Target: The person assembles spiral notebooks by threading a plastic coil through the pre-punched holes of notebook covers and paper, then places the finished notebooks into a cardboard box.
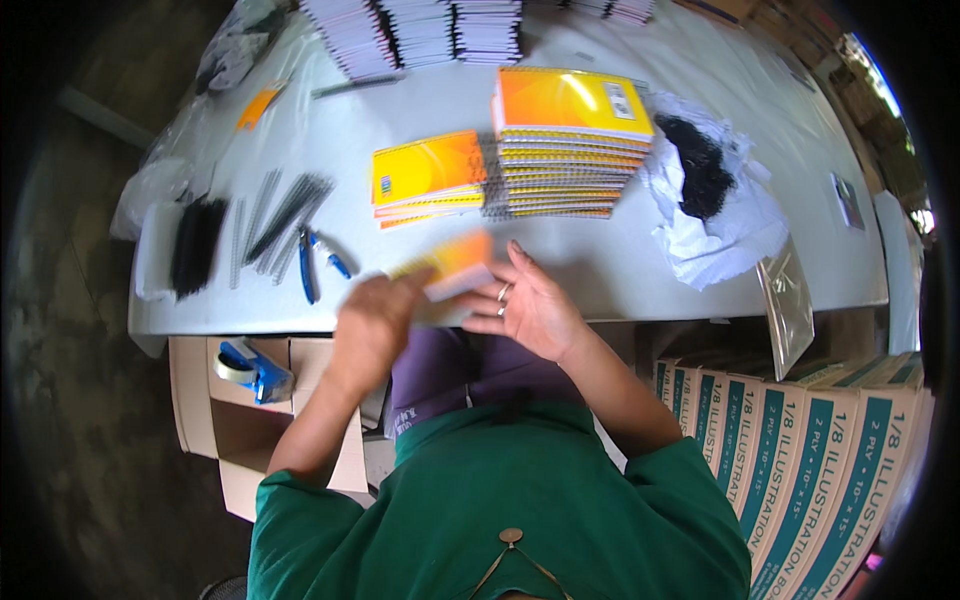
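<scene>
A small yellow-orange notebook (455, 262), smeared by motion, is in my left hand (378, 325) over the table's near edge. My left fingers are closed on its left side. At the notebook's right edge is my right hand (530, 305), palm turned up and fingers apart, with rings on it; whether it touches the notebook I cannot tell. Just beyond lies a short stack of yellow-orange notebooks (428, 172). To its right rises a taller stack of larger spiral-bound yellow notebooks (575, 105). Blue-handled pliers (306, 270) rest left of my hands.
Dark wire binding spines (290, 215) and a black bundle (200, 245) lie at left. White paper (735, 225) holds a black tangled heap (695, 165) at right. Paper stacks (420, 35) stand at the back. Below are a blue tape dispenser (262, 372) on an open carton (195, 400) and several boxes (800, 450).
</scene>
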A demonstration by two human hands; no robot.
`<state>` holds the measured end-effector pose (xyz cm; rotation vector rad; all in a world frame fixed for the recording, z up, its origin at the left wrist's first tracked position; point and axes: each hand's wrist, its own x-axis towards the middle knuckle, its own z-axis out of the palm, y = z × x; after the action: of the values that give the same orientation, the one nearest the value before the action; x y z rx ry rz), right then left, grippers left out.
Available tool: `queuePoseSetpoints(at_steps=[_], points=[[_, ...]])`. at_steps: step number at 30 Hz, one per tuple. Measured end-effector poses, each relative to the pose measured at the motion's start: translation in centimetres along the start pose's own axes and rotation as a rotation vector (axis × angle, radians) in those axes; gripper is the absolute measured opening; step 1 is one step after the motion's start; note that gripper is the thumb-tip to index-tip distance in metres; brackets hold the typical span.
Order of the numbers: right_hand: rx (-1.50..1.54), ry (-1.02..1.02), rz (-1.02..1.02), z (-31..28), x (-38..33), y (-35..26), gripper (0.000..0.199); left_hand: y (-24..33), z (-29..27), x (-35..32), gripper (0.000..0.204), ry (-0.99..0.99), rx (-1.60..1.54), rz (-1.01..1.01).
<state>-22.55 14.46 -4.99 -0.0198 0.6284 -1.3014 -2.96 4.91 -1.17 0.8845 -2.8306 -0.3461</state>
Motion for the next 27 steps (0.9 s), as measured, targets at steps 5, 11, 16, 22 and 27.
queuePoseSetpoints(at_steps=[5, 11, 16, 22, 27], points=[[-0.457, -0.19, -0.387, 0.9, 1.7, 0.5, 0.036, -5.9, -2.2, -0.4, 0.035, 0.315, -0.133, 0.136], [-0.965, -0.308, -0.571, 1.0, 3.4, -0.9, 0.024, -18.4, -0.5, 5.1, 0.042, 0.358, 0.293, -0.546], [-1.068, -0.327, -0.768, -0.2, 4.3, -1.0, 0.023, -18.3, -2.5, 5.1, 0.019, 0.638, 0.364, -0.329], [-1.067, -0.197, -0.786, -0.2, 4.6, -0.7, 0.027, -9.7, -3.5, 3.0, 0.024, 0.472, -0.399, -0.161], [-1.077, -0.146, -0.754, -0.4, 4.7, -0.6, 0.028, -7.0, -0.6, 1.2, 0.031, 0.134, -0.608, -0.191]])
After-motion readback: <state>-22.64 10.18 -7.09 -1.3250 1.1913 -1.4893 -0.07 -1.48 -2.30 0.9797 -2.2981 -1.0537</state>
